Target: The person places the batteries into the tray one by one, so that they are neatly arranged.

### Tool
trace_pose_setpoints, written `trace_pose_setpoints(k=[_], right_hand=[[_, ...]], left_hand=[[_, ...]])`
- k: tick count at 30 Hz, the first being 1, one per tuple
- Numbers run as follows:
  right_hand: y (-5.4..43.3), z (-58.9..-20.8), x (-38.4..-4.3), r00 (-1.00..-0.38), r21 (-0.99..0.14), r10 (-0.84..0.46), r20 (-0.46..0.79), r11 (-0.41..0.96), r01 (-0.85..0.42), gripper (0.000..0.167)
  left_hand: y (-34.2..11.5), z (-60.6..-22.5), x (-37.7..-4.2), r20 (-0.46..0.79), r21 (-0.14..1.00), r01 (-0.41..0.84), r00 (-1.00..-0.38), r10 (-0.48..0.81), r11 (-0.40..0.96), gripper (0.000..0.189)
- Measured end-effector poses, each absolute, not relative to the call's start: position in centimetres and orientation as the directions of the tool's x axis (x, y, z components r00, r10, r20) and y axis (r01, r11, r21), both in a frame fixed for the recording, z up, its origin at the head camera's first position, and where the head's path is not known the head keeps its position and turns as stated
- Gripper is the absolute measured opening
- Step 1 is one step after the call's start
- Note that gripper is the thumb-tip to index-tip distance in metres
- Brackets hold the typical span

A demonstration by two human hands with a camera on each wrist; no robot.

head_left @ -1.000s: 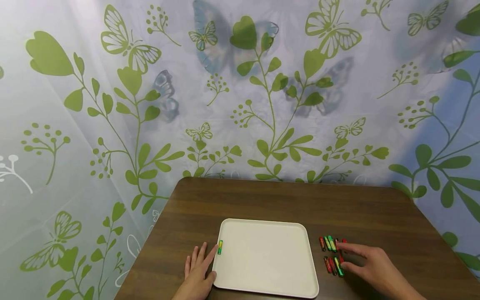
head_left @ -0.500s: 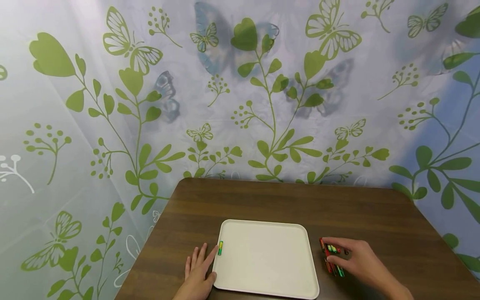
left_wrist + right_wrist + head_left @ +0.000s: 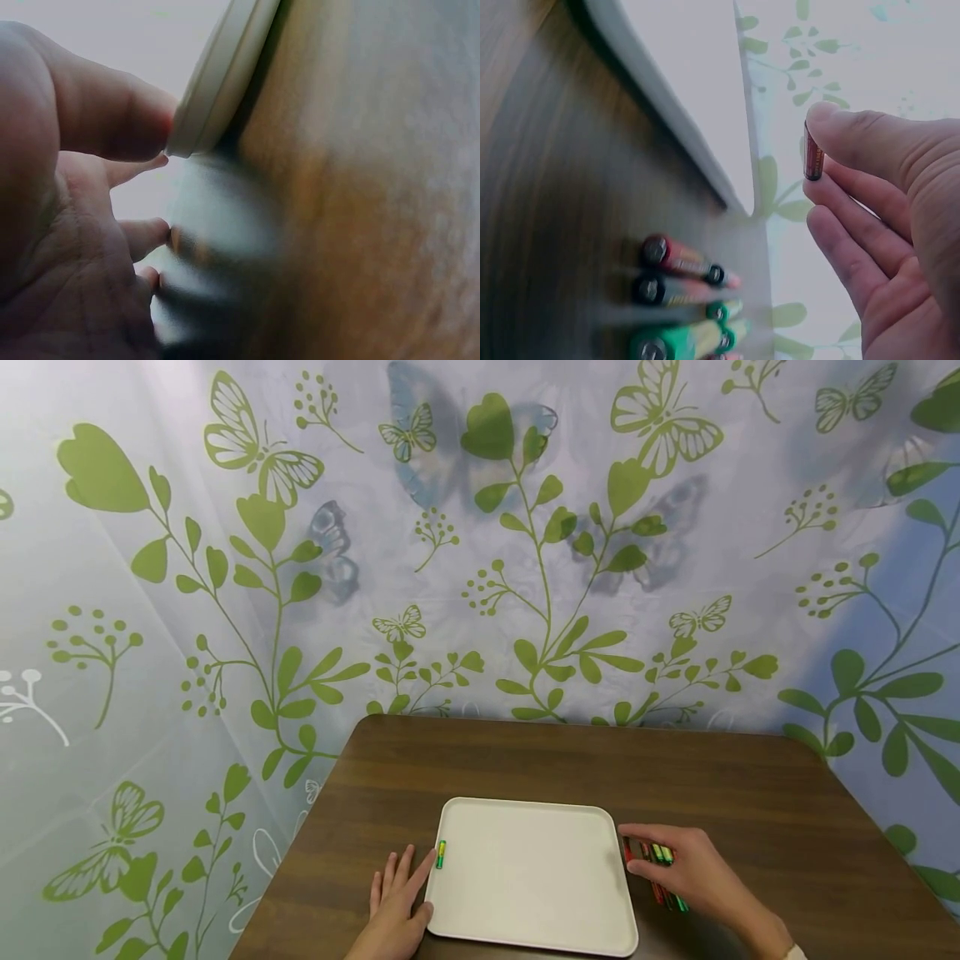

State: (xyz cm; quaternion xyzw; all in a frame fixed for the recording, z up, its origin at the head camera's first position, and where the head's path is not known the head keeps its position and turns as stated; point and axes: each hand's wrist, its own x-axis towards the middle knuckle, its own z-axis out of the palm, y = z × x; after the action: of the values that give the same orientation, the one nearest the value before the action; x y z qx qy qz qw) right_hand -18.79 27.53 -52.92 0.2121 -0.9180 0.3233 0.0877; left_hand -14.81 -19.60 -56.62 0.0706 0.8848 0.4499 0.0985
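Observation:
My right hand (image 3: 686,860) pinches a red battery (image 3: 813,154) between thumb and fingers, over the right rim of the off-white tray (image 3: 532,868). In the left part of that tray, along the rim, lies one green-and-yellow battery (image 3: 441,854). My left hand (image 3: 397,902) lies at the tray's left edge with fingers spread. Its thumb (image 3: 124,120) touches the outside of the rim in the left wrist view. Several loose batteries, among them a red one (image 3: 676,255) and a green one (image 3: 679,341), lie on the table below my right hand, which partly hides them.
The dark wood table (image 3: 570,760) carries the tray near its front. Behind and to the left hangs a pale curtain (image 3: 480,568) printed with green leaves and butterflies, reaching down to the table's far edge.
My right hand has picked up the red battery from the group on the right and carried it left to the tray's edge. My left hand and the tray stay where they were.

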Motion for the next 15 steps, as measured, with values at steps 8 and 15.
trace_pose_setpoints(k=[8, 15], right_hand=[[25.6, -52.3, -19.6, -0.863, -0.536, -0.372, 0.343, 0.677, -0.505, 0.044], [23.9, -52.5, -20.0, -0.859, -0.551, -0.386, 0.338, 0.658, -0.512, 0.044]], left_hand=[[-19.6, -56.6, -15.0, -0.126, 0.814, 0.021, -0.969, 0.211, 0.580, 0.073], [-19.6, -56.6, -14.9, -0.119, 0.810, 0.026, -0.971, 0.208, 0.586, 0.073]])
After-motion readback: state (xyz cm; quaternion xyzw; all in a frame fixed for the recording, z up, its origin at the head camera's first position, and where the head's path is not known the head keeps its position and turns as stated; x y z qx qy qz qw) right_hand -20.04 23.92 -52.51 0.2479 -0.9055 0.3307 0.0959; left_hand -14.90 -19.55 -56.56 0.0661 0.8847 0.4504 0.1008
